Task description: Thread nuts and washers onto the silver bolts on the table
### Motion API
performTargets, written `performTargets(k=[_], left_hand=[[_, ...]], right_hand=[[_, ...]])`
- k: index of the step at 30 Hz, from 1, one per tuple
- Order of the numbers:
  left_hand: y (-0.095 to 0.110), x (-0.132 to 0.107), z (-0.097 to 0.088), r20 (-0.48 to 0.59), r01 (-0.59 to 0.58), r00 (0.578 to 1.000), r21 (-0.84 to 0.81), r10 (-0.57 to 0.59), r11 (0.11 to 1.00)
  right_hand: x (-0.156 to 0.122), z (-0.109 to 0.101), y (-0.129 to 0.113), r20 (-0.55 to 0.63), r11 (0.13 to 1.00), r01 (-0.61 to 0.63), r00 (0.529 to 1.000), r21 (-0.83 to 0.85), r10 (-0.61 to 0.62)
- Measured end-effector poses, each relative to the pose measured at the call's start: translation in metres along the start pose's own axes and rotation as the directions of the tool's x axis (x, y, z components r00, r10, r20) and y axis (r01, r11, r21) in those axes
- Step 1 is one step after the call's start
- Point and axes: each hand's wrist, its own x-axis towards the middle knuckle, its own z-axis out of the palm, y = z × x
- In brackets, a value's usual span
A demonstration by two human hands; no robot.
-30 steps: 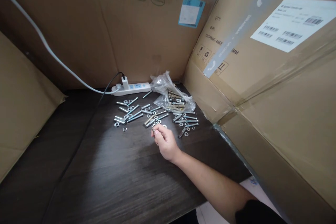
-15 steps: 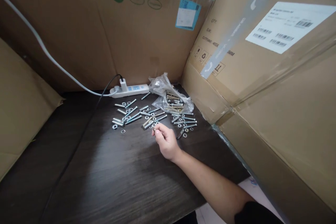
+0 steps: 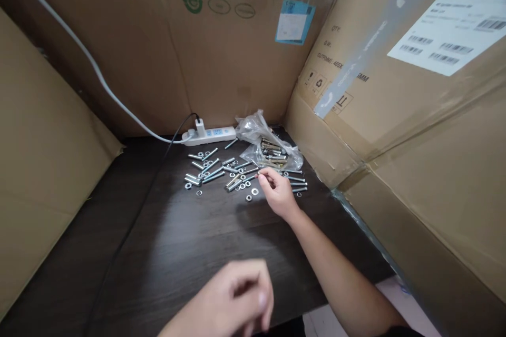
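Observation:
My right hand (image 3: 277, 194) reaches out over the dark wooden table (image 3: 169, 253), its fingertips pinched among the scattered bolts, nuts and washers (image 3: 221, 175); what it pinches is too small to make out. A loose nut and washer (image 3: 251, 194) lie just left of it. A clear plastic bag of hardware (image 3: 269, 146) sits right behind the hand. My left hand (image 3: 233, 300) is at the bottom of the view, close to the camera, with fingers curled in; I cannot see anything in it.
Large cardboard boxes wall in the table: one behind (image 3: 197, 47), one on the right (image 3: 415, 116), cardboard on the left (image 3: 43, 147). A white power strip (image 3: 207, 134) with a plugged charger and cables lies at the back edge.
My right hand moved right and a little farther back, from the middle pile towards the bag. My left hand came into view at the bottom.

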Motion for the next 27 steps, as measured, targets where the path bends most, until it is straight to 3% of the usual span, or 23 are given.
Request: performTargets(k=[3, 5, 6, 11, 14, 19, 27], left_hand=[[0.008, 0.040, -0.017, -0.181, -0.023, 0.979, 0.362, 0.095, 0.932], [0.009, 0.065, -0.030, -0.325, 0.003, 0.914, 0.606, 0.244, 0.796], [0.008, 0.075, -0.036, -0.344, 0.033, 0.896, 0.684, 0.282, 0.728], [0.002, 0.101, -0.055, -0.260, 0.115, 0.857, 0.938, 0.444, 0.327], [-0.002, 0.105, -0.059, -0.236, 0.174, 0.859, 0.969, 0.454, 0.175], [-0.007, 0.108, -0.062, -0.220, 0.199, 0.889, 0.975, 0.402, 0.095], [-0.013, 0.108, -0.064, -0.192, 0.177, 0.889, 0.981, 0.416, 0.074]], right_hand=[[0.000, 0.000, 0.002, 0.030, 0.999, 0.010, 1.000, -0.037, -0.009], [-0.001, 0.000, 0.002, 0.054, 0.997, 0.012, 0.998, -0.070, -0.008], [-0.001, -0.001, 0.002, 0.067, 0.996, 0.008, 0.998, -0.087, -0.002], [0.002, -0.004, 0.004, 0.096, 0.990, -0.036, 0.994, -0.134, 0.049], [0.003, -0.004, 0.005, 0.084, 0.988, -0.056, 0.994, -0.147, 0.069], [0.002, -0.002, 0.007, 0.090, 0.983, -0.060, 0.993, -0.173, 0.077], [0.001, -0.001, 0.009, 0.109, 0.976, -0.070, 0.990, -0.207, 0.094]])
